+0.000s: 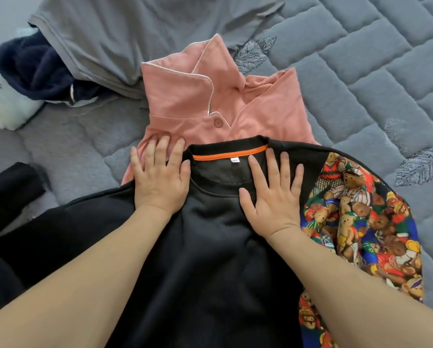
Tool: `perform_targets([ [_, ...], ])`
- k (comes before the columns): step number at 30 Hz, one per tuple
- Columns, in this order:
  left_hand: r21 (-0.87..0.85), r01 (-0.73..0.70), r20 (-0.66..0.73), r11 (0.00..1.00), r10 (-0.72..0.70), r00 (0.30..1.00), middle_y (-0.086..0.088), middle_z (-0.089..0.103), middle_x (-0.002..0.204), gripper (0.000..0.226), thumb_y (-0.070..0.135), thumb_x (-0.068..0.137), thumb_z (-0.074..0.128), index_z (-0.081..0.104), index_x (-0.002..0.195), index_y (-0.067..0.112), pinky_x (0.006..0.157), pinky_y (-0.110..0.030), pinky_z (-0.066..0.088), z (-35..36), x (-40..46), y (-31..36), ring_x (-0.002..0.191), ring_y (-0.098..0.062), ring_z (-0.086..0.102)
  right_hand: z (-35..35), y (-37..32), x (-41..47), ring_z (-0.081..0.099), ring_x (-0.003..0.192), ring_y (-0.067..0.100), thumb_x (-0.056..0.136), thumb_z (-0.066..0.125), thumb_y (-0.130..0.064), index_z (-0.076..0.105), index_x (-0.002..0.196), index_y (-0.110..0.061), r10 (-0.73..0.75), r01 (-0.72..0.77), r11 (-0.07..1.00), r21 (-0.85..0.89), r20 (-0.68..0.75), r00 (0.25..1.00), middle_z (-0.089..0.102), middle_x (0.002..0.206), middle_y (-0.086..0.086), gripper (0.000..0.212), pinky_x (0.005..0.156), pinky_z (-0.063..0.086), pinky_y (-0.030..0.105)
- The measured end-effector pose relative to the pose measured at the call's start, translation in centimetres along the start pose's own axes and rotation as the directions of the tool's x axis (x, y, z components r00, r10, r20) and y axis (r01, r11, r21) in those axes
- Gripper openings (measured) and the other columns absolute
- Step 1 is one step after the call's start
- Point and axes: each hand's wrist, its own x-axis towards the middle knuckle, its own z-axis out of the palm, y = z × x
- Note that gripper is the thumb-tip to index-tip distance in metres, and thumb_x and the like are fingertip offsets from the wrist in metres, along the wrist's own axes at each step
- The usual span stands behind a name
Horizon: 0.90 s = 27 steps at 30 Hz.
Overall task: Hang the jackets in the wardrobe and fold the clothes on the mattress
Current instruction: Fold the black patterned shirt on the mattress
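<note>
Our left hand [160,177] and right hand [273,194] press flat, fingers spread, gripping nothing, on a black sweatshirt with a teddy-bear-print sleeve [205,247], likely smoothing it for folding atop the grey quilted mattress [373,71].

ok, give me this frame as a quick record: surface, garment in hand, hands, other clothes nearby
surface: grey quilted mattress
garment being worked: black sweatshirt, orange neck tape, teddy-bear print sleeve, laid front-up
left hand: flat, fingers straight, on the sweatshirt's shoulder, fingertips over the pink shirt
right hand: flat, fingers spread, pressing beside the collar
under sweatshirt's top edge: pink pyjama shirt, white piping, one button showing
behind: grey garment
far left: navy fleece item; dark garment
</note>
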Motion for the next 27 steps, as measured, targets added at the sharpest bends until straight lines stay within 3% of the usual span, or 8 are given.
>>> perform_targets([
  [4,0.038,-0.002,0.011,0.999,0.002,1.000,-0.008,0.029,0.156,0.053,0.043,0.102,0.024,0.033,0.151,0.025,0.118,-0.064,0.007,-0.3,-0.1,0.1,0.144,-0.030,0.024,-2.9,0.3,-0.6,-0.001,0.152,0.024,0.100,0.033,-0.049,0.026,0.154,-0.025,-0.035,0.015,0.973,0.231,0.081,0.996,0.009,0.165,0.004,0.060,0.121,-0.009,0.048],
  [6,0.107,0.012,0.059,0.994,-0.018,0.998,-0.008,0.026,0.158,0.053,0.042,0.104,0.022,0.029,0.153,0.024,0.117,-0.065,0.004,-1.1,0.0,0.4,0.145,-0.031,0.021,-5.7,1.9,-2.6,0.019,0.148,0.011,0.101,0.040,-0.033,0.049,0.142,-0.017,-0.008,-0.013,0.772,0.635,0.031,0.999,0.028,0.158,0.000,0.045,0.122,0.004,0.029],
  [8,0.220,0.062,0.128,0.974,-0.092,0.988,-0.009,0.020,0.162,0.055,0.040,0.104,0.017,0.022,0.156,0.022,0.118,-0.064,0.000,-2.4,-0.2,1.4,0.148,-0.035,0.014,-8.5,5.1,-6.9,0.039,0.134,0.003,0.096,0.045,-0.019,0.062,0.123,-0.012,0.152,0.022,0.627,0.778,-0.151,0.977,0.046,0.139,-0.009,0.033,0.115,0.024,0.020],
  [11,0.170,0.162,0.155,0.972,-0.188,0.970,-0.014,0.008,0.165,0.060,0.023,0.098,0.028,0.016,0.157,0.018,0.118,-0.063,-0.004,-5.2,-2.2,6.2,0.150,-0.037,0.003,-9.7,12.6,-15.7,0.050,0.123,0.014,0.084,0.046,-0.014,0.059,0.123,-0.013,0.484,-0.269,0.667,0.694,-0.131,0.865,0.053,0.125,-0.006,0.041,0.107,0.038,0.037],
  [14,-0.101,-0.121,0.019,0.987,0.124,0.992,-0.018,0.041,0.146,0.061,0.033,0.088,0.042,0.040,0.145,0.012,0.112,-0.062,0.024,-8.4,-7.6,14.7,0.132,-0.040,0.040,-8.6,19.5,-24.3,0.036,0.136,0.030,0.084,0.063,-0.026,0.040,0.144,-0.013,0.613,-0.714,0.657,0.243,0.378,0.693,0.039,0.149,0.009,0.065,0.111,0.030,0.044],
  [18,-0.062,-0.380,0.152,0.923,0.385,0.910,-0.005,0.058,0.111,0.059,0.066,0.089,0.035,0.054,0.115,0.017,0.085,-0.047,0.045,-8.7,-16.5,25.4,0.105,-0.031,0.055,-8.1,21.7,-28.9,0.034,0.131,0.030,0.079,0.073,-0.034,0.062,0.118,-0.016,0.421,-0.609,0.777,0.160,0.589,0.690,0.037,0.139,0.005,0.044,0.109,0.028,0.032],
  [22,0.049,-0.306,0.296,0.951,0.279,0.913,-0.009,0.061,0.109,0.015,0.023,0.097,0.041,0.050,0.105,0.014,0.077,-0.041,0.042,-8.3,-17.8,29.1,0.101,-0.033,0.058,-10.4,25.1,-29.7,0.063,0.097,0.028,0.081,0.062,-0.008,0.065,0.086,-0.014,0.252,-0.653,0.684,0.324,0.736,0.629,0.066,0.094,0.009,0.008,0.079,0.048,0.034],
  [27,-0.311,-0.353,0.012,0.882,0.375,0.927,-0.010,0.061,0.077,0.017,0.017,0.100,0.042,0.048,0.085,0.012,0.062,-0.043,0.047,-10.2,-21.1,36.0,0.071,-0.037,0.061,-17.6,41.8,-31.6,0.059,0.116,0.038,0.092,0.051,-0.010,0.059,0.114,0.002,0.612,-0.623,0.751,-0.218,0.582,0.535,0.060,0.126,0.028,0.027,0.088,0.047,0.037],
])
